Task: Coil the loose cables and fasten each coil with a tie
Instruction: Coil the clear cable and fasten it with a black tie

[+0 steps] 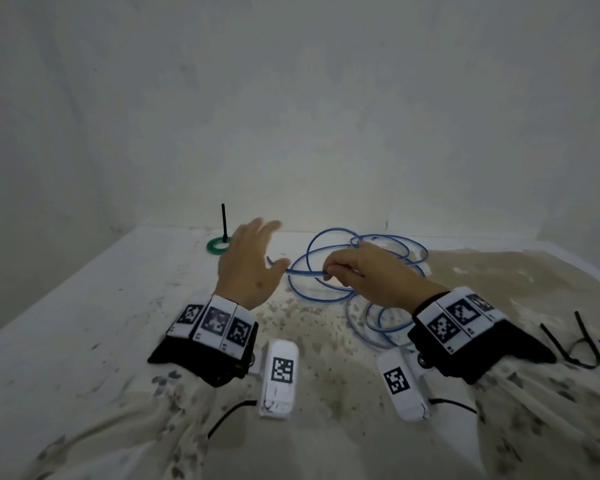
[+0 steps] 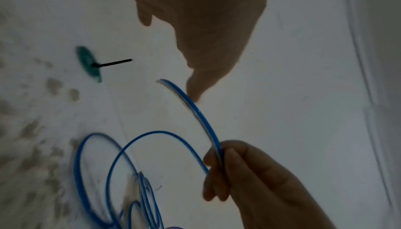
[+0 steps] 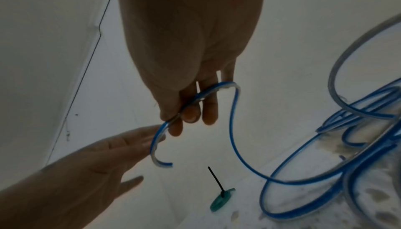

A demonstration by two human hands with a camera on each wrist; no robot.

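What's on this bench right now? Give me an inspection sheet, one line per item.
Surface: white table, brown stains on its middle and right.
Job's things: blue cable in loose loops; black ties at right; green coil already tied, tie tail upright.
Clutter: nothing seen.
Hands: right hand pinches the blue cable near its free end; left hand open, fingers beside that end.
Cables: thin black leads from the wrist cameras.
Surroundings: plain white wall.

The cable [image 1: 329, 271] is blue with a clear edge. The coil [image 1: 217, 245] is green, its tie [image 1: 223, 221] black. The desk [image 1: 84, 306] is white with brown speckles. Both sleeves [image 1: 136, 427] are pale, floral-printed.
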